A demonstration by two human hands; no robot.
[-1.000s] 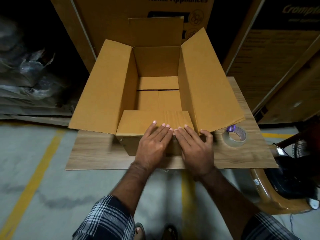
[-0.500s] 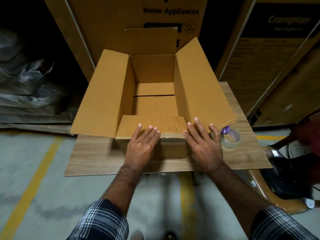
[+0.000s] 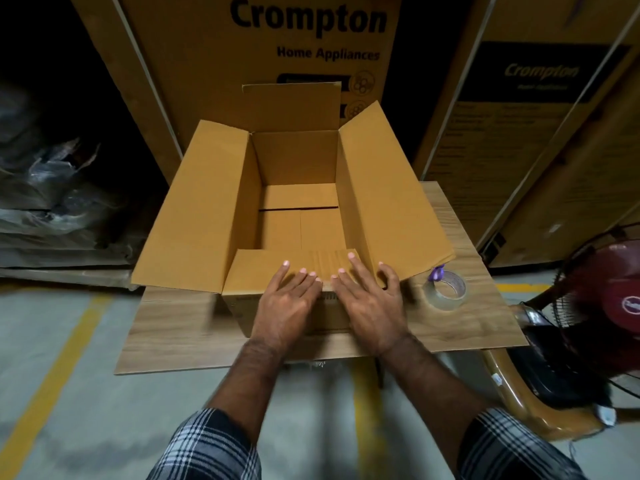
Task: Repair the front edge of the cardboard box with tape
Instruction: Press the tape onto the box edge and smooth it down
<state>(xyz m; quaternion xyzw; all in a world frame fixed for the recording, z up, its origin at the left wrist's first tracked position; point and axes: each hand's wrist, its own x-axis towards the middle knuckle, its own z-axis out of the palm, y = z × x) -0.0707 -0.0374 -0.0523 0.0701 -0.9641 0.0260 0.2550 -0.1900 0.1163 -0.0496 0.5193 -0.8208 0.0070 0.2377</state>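
Tall printed brown cartons (image 3: 263, 46) are standing behind a wood-grain tabletop (image 3: 180, 337), where the open tan cardboard box (image 3: 298, 202) is sitting near the front edge. Both hands, left hand (image 3: 282, 303) and right hand (image 3: 372, 303), are lying flat with fingers spread, pressing along the box's front flap (image 3: 263, 271) and its near rim, seemingly smoothing tape already laid there, though any strip is hard to make out. With the clear tape roll (image 3: 445, 294) resting just right of the box, the repair is looking nearly finished.

Wooden board (image 3: 180, 336) – box (image 3: 207, 209), tape roll (image 3: 445, 294)
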